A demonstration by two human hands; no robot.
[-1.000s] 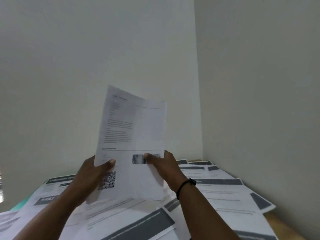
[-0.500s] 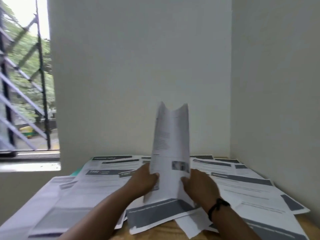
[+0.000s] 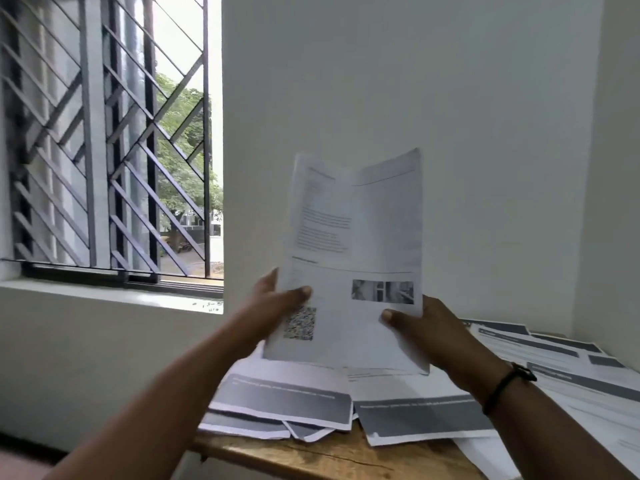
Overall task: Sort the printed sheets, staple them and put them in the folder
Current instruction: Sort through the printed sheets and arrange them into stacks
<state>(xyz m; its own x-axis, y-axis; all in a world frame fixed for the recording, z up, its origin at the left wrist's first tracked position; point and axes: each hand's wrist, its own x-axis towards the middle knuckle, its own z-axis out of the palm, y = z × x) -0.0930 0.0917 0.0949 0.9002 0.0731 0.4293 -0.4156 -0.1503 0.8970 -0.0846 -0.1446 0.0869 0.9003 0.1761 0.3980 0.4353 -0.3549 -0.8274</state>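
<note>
At the near edge of the wooden surface [image 3: 311, 455] lie loose printed sheets [image 3: 284, 403] with dark header bands, overlapping one another and reaching to that edge; more of them spread along the right side toward the far right corner. Above this spread both hands hold up one sheet [image 3: 356, 258], upright and bent along a vertical crease so its two halves angle apart. The left hand [image 3: 277, 306] grips the sheet's lower left edge, thumb curled over the front just above a square code pattern, fingers behind the paper. The right hand [image 3: 422, 330] grips the lower right corner, thumb on the front below a small grey photo, the other fingers hidden behind the page. A dark band [image 3: 509, 386] circles the right wrist. The held sheet carries blocks of text too blurred to read, and its bottom edge hangs just over the sheets below. Beyond stands a plain white wall [image 3: 415, 81], and to the far left a window [image 3: 110, 140] with a diagonal metal grille, green trees outside
</note>
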